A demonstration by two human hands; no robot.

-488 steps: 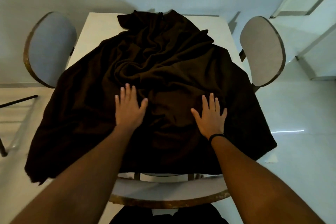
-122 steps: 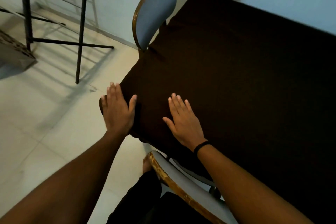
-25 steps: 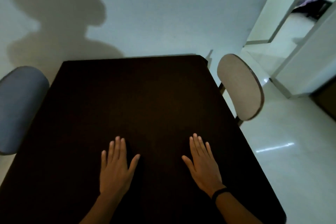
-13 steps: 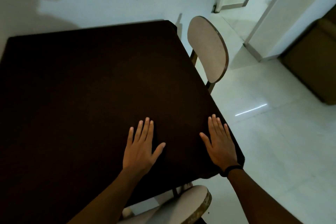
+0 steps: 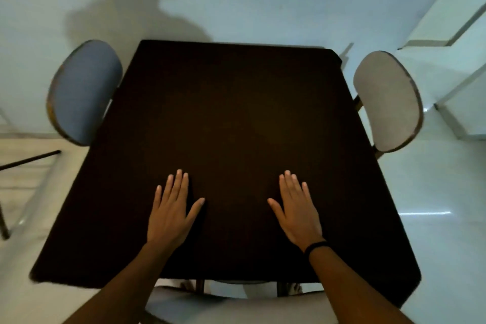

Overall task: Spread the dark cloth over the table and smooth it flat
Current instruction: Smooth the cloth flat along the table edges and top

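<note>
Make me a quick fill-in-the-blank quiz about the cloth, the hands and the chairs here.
1. Both hands lie palm-down on the dark ____.
2. The black band is on the ____ hand's wrist.
3. The left hand lies flat, holding ____.
4. The blue-backed chair stands on the person's ____ side.

Missing words: cloth; right; nothing; left

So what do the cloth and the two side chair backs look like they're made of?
The cloth looks like a matte woven fabric, dark brown: it gives no shine and drapes softly over the table's edges. The left chair back seems padded in blue-grey upholstery, the right chair back in a pale grey one; both are dull, with a thin brown rim that could be wood or worn metal.
</note>
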